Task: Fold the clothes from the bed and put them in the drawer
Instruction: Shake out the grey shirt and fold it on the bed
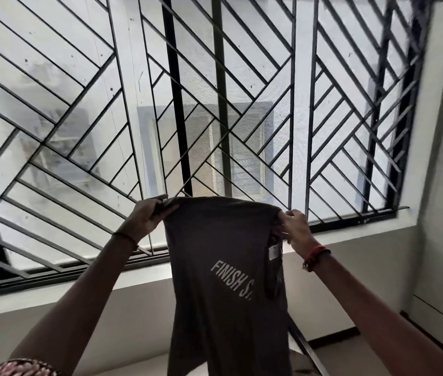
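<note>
Fingers of your left hand (148, 217) and right hand (295, 229) pinch one dark t-shirt (225, 289) by its two top corners; it hangs below them.

Your both arms raised, extended up and forward, forearms converging toward centre. Your left hand (148, 217) fingers curled, thumb on top, pinched closed on top edge of t-shirt (225, 280). Dark thread band at left wrist. Your right hand (295, 229) fingers bunched, gripping opposite top corner, back of hand toward camera. Red bead band at right wrist. Hands level, apart, shirt hanging between them.
</note>
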`<state>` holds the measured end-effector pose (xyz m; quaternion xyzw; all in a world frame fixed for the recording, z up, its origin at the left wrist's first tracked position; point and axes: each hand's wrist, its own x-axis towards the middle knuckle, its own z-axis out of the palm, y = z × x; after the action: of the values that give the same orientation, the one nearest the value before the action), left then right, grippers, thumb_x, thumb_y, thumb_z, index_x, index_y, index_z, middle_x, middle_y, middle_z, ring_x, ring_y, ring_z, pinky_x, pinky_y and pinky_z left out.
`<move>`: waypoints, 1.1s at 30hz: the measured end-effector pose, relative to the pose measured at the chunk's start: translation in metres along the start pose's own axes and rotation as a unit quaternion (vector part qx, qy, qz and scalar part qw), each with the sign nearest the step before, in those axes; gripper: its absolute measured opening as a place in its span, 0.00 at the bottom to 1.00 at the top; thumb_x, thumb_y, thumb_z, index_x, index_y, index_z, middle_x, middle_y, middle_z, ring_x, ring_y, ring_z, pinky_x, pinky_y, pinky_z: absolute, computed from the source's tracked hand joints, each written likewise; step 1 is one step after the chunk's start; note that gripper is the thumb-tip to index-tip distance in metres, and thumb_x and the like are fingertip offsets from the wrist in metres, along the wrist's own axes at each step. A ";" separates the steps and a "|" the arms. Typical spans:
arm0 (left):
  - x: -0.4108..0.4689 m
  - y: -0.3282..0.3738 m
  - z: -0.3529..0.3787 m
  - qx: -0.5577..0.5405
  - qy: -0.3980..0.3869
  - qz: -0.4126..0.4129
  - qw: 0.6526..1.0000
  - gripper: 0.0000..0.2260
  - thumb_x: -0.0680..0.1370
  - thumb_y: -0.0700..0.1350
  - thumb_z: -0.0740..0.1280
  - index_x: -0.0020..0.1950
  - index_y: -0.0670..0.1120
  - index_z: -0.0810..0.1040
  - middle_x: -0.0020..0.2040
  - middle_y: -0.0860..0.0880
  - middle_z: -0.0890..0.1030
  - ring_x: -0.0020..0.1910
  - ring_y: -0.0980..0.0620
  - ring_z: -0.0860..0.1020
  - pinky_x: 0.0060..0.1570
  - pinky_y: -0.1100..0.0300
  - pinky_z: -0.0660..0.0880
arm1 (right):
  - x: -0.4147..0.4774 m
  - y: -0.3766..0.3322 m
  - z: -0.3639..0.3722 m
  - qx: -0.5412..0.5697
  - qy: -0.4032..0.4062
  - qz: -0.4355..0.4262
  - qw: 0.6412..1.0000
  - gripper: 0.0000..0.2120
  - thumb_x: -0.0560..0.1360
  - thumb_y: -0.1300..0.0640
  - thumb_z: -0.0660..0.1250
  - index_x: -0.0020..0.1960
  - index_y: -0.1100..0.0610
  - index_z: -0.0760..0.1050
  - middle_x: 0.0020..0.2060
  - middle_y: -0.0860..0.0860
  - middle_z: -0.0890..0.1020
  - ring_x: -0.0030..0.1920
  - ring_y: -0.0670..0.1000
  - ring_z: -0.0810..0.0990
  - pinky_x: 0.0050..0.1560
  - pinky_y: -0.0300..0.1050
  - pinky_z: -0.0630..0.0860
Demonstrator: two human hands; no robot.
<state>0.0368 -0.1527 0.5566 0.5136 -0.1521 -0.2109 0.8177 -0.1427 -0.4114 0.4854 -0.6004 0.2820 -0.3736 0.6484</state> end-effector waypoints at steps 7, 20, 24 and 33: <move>0.005 -0.007 0.010 -0.013 -0.023 -0.009 1.000 0.21 0.76 0.24 0.47 0.68 0.32 0.63 0.44 0.39 0.77 0.42 0.46 0.79 0.45 0.58 0.80 | -0.012 -0.002 -0.008 0.119 -0.074 0.136 0.981 0.11 0.79 0.63 0.54 0.41 0.59 0.71 0.30 0.54 0.77 0.24 0.50 0.76 0.23 0.38 0.75; 0.007 -0.019 0.005 -0.034 0.001 -0.014 0.999 0.22 0.75 0.23 0.47 0.67 0.33 0.62 0.40 0.37 0.79 0.42 0.44 0.78 0.53 0.52 0.77 | -0.012 0.006 -0.018 -0.144 -0.117 -0.122 0.975 0.12 0.67 0.71 0.73 0.50 0.66 0.79 0.42 0.57 0.81 0.42 0.49 0.79 0.38 0.30 0.73; 0.006 -0.023 0.003 -0.035 -0.008 -0.014 0.999 0.17 0.76 0.24 0.49 0.61 0.34 0.67 0.46 0.38 0.75 0.44 0.44 0.76 0.65 0.49 0.69 | -0.009 0.006 -0.016 -0.246 -0.063 -0.197 0.947 0.05 0.69 0.68 0.72 0.45 0.64 0.83 0.37 0.56 0.82 0.31 0.38 0.77 0.33 0.26 0.70; 0.030 -0.045 -0.056 0.191 0.031 -0.033 0.981 0.06 0.79 0.35 0.59 0.43 0.42 0.72 0.43 0.44 0.75 0.40 0.52 0.75 0.35 0.64 0.77 | -0.029 -0.016 -0.012 -0.137 -0.145 -0.186 0.962 0.07 0.69 0.67 0.73 0.46 0.59 0.81 0.38 0.60 0.83 0.36 0.45 0.81 0.43 0.36 0.77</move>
<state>0.0805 -0.1416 0.4925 0.6714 -0.1474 -0.1890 0.7013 -0.1712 -0.3945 0.4975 -0.7730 0.1170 -0.3543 0.5131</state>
